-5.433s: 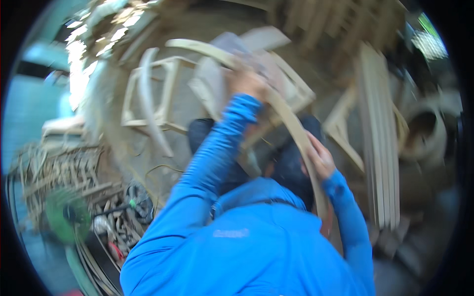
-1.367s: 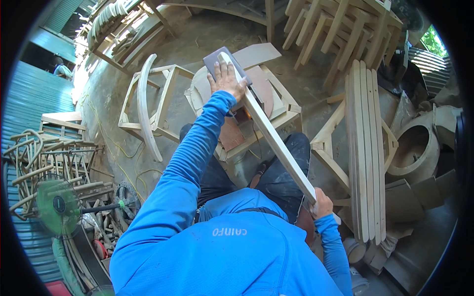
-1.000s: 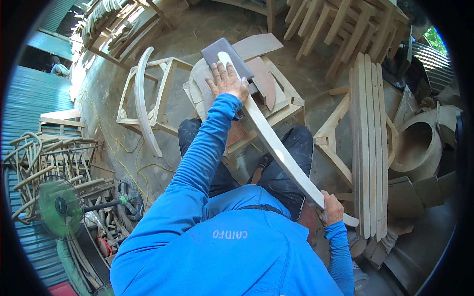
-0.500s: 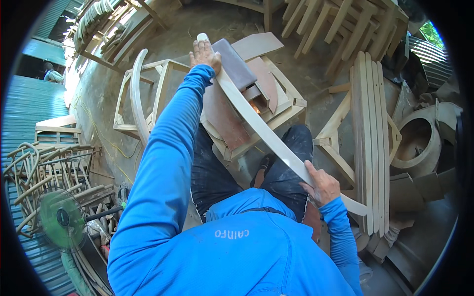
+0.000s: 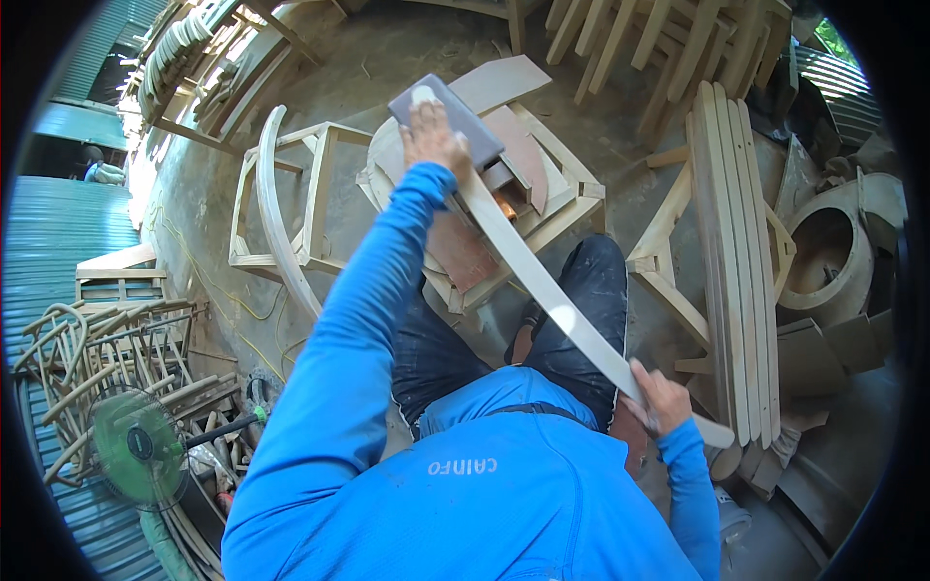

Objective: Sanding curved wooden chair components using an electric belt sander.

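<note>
A long, gently curved wooden slat [image 5: 542, 286] slants from the far middle down to the lower right. My left hand [image 5: 433, 140] is closed over its far end, fingers laid along the top. That end rests over a grey rectangular block [image 5: 475, 126], which looks like the flat face of a sander. My right hand [image 5: 661, 399] grips the slat near its close end, thumb on top, and the tip sticks out past it. Under the block is a low wooden frame stand [image 5: 572, 208] with reddish-brown boards [image 5: 457, 254] on it, in front of my knees.
Another curved slat [image 5: 266, 189] leans on a wooden frame [image 5: 325, 194] at left. Several straight slats [image 5: 741, 290] lie on a frame to the right, beside a round metal housing [image 5: 823, 257]. A green fan [image 5: 140, 447] and stacked chair parts [image 5: 92, 358] stand at lower left.
My left hand and the slat's far end have moved rightward and slightly nearer, from the block's left edge onto its face. My right hand has shifted slightly right and nearer with the other end.
</note>
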A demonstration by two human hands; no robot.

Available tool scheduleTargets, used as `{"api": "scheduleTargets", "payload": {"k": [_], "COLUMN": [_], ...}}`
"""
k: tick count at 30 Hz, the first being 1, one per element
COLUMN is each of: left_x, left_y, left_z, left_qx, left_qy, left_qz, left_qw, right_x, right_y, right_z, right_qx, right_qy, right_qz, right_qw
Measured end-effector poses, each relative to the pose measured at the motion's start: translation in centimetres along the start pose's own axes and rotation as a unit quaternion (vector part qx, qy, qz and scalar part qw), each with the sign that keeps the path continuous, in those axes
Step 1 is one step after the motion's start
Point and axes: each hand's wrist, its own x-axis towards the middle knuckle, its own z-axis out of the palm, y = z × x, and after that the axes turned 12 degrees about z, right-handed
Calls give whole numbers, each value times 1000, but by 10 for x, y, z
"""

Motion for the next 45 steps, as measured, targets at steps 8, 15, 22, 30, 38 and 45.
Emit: {"api": "scheduleTargets", "payload": {"k": [8, 15, 22, 30, 38, 45], "left_x": [13, -32, 40, 146, 200, 126], "left_y": [-18, 37, -43, -145, -182, -116], "left_z": [8, -1, 9, 34, 40, 19], "left_qx": [-47, -27, -33, -23, 45, -8], "left_qy": [25, 15, 30, 82, 97, 59], "left_qz": [22, -2, 9, 57, 44, -12], "left_qw": [998, 1000, 999, 995, 993, 998], "right_x": [15, -29, 60, 159, 259, 293], "right_y": [2, 29, -13, -72, -128, -136], "right_z": [-5, -22, -16, -7, 8, 8], "right_qx": [-5, -14, -32, -64, -55, -28], "right_qy": [12, -45, -56, 4, 28, 14], "right_qz": [-34, -18, -12, -9, 9, 29], "right_qw": [999, 999, 998, 998, 998, 999]}}
